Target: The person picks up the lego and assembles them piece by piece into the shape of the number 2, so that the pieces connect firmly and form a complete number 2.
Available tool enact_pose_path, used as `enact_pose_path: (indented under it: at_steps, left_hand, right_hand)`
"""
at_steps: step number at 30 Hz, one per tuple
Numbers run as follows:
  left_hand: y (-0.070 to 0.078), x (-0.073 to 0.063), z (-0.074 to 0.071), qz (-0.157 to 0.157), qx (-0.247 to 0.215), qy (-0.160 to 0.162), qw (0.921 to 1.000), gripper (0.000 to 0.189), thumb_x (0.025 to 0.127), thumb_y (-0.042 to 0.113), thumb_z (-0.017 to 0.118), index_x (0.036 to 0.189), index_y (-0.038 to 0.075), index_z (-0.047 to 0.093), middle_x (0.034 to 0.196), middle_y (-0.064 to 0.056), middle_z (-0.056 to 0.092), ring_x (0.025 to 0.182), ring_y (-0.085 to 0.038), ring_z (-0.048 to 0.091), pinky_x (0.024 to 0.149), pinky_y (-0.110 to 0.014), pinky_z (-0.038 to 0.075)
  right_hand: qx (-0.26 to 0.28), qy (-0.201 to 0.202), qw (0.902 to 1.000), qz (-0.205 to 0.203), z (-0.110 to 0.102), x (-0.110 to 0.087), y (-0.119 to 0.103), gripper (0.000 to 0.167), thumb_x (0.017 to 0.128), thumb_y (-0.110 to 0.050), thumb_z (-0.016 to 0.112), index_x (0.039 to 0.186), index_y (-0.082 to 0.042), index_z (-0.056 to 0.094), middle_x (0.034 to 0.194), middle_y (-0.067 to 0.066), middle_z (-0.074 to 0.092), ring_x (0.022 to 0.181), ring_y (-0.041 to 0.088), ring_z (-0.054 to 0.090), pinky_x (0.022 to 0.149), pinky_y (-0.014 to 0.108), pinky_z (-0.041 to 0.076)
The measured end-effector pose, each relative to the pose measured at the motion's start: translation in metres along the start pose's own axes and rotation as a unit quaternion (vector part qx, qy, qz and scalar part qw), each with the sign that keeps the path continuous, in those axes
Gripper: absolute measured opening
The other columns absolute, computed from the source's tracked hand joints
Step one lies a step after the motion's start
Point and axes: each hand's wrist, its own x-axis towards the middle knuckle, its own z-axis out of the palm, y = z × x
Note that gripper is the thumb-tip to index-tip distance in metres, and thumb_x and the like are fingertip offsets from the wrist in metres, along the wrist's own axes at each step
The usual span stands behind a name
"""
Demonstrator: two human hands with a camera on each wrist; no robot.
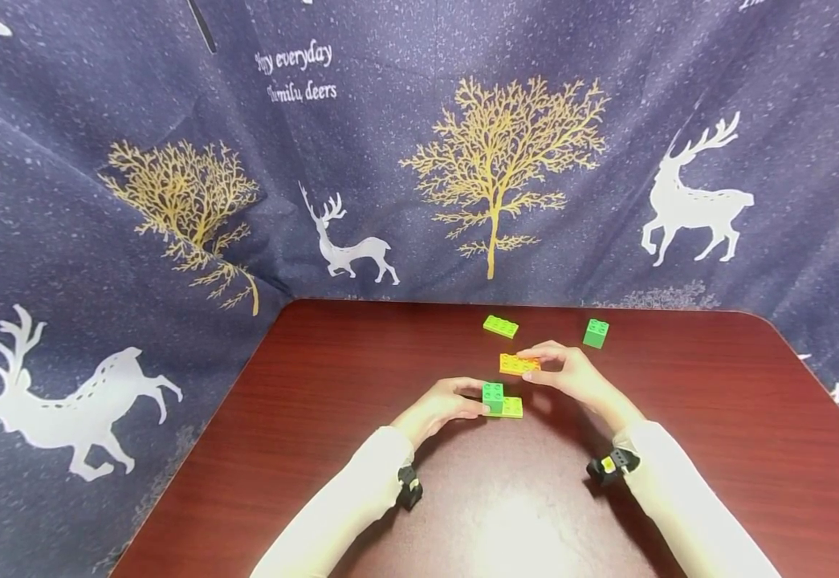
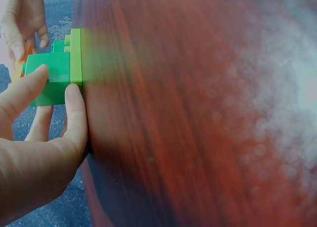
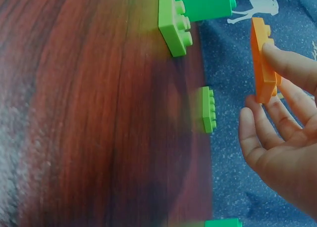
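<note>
My left hand [image 1: 450, 403] grips a green block [image 1: 493, 393] that stands on the left end of a flat lime-green brick [image 1: 513, 408] on the table. In the left wrist view the thumb lies on the side of this green block [image 2: 52, 71], and a fingertip reaches the edge of the lime brick [image 2: 76, 56]. With thumb and fingers, my right hand [image 1: 567, 373] pinches a flat orange brick [image 1: 515, 364] by its right end. This orange brick [image 3: 261, 59] is raised above the table, with bare studs visible along its upper face.
Behind the hands, a second flat lime-green brick [image 1: 501, 326] lies on the dark red table [image 1: 347, 353]. Farther right is another green block [image 1: 596, 333]. A blue cloth [image 1: 361, 144] printed with deer and trees hangs behind the table's far edge.
</note>
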Motion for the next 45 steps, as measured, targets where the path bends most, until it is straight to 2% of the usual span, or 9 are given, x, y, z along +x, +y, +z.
enact_pose_path:
  at_steps: [6,13,22,28,35,41,45]
  left_hand:
    - [-0.001,0.001,-0.001,-0.002,0.004,-0.001,1.0000,0.044,0.079,-0.006,0.071,0.121,-0.004,0.061,0.106,-0.012,0.066,0.084,-0.018,0.066,0.084,-0.034,0.054]
    - [-0.002,-0.001,0.001,0.001,0.006,0.002,1.0000,0.044,0.079,-0.007,0.070,0.122,-0.004,0.061,0.106,-0.012,0.066,0.085,-0.019,0.066,0.083,-0.034,0.054]
    - [0.000,-0.003,0.002,-0.006,0.012,0.002,0.9999,0.043,0.080,-0.005,0.071,0.122,-0.003,0.062,0.107,-0.011,0.066,0.085,-0.018,0.066,0.084,-0.033,0.054]
    - [0.002,-0.004,0.003,-0.005,0.008,0.004,0.9999,0.043,0.080,-0.006,0.071,0.122,-0.003,0.061,0.107,-0.012,0.066,0.085,-0.018,0.066,0.084,-0.034,0.054]
    - [0.001,-0.004,0.001,-0.001,0.002,0.002,1.0000,0.044,0.080,-0.006,0.071,0.122,-0.003,0.062,0.109,-0.013,0.066,0.086,-0.018,0.066,0.084,-0.034,0.054]
    - [0.002,-0.003,0.001,-0.001,0.004,-0.002,1.0000,0.045,0.080,-0.006,0.071,0.123,-0.004,0.060,0.111,-0.013,0.065,0.087,-0.018,0.066,0.084,-0.033,0.054]
    - [0.003,-0.004,0.000,-0.002,0.001,-0.002,1.0000,0.045,0.080,-0.006,0.071,0.123,-0.004,0.060,0.110,-0.013,0.066,0.086,-0.018,0.066,0.084,-0.034,0.054]
  right_hand:
    - [0.002,-0.007,1.0000,-0.002,0.003,-0.003,-0.002,0.038,0.080,-0.011,0.078,0.116,-0.004,0.069,0.109,0.012,0.065,0.100,0.020,0.058,0.087,0.042,0.047]
    - [0.025,-0.032,0.9992,-0.002,0.007,-0.010,-0.005,0.036,0.081,-0.012,0.077,0.116,-0.005,0.069,0.110,0.010,0.065,0.103,0.020,0.058,0.087,0.028,0.047]
    - [0.014,-0.048,0.9985,-0.023,0.013,-0.012,-0.005,0.036,0.081,-0.009,0.077,0.115,-0.002,0.069,0.108,0.011,0.065,0.102,0.021,0.057,0.086,0.036,0.048]
    - [0.020,-0.057,0.9973,-0.041,0.015,-0.012,-0.007,0.036,0.081,-0.006,0.076,0.115,0.002,0.067,0.107,0.014,0.064,0.101,0.023,0.059,0.084,0.033,0.050]
    - [0.004,-0.057,0.9966,-0.060,0.019,-0.011,-0.005,0.034,0.080,-0.003,0.076,0.113,0.001,0.069,0.104,0.013,0.065,0.098,0.017,0.058,0.081,0.034,0.050]
    - [0.014,-0.053,0.9959,-0.072,0.022,-0.011,-0.007,0.033,0.078,0.000,0.076,0.110,0.001,0.069,0.103,0.014,0.066,0.095,0.019,0.062,0.079,0.027,0.051]
    - [0.016,-0.047,0.9954,-0.081,0.023,-0.011,-0.009,0.030,0.076,0.003,0.077,0.105,0.001,0.069,0.101,0.015,0.066,0.092,0.020,0.064,0.079,0.029,0.052]
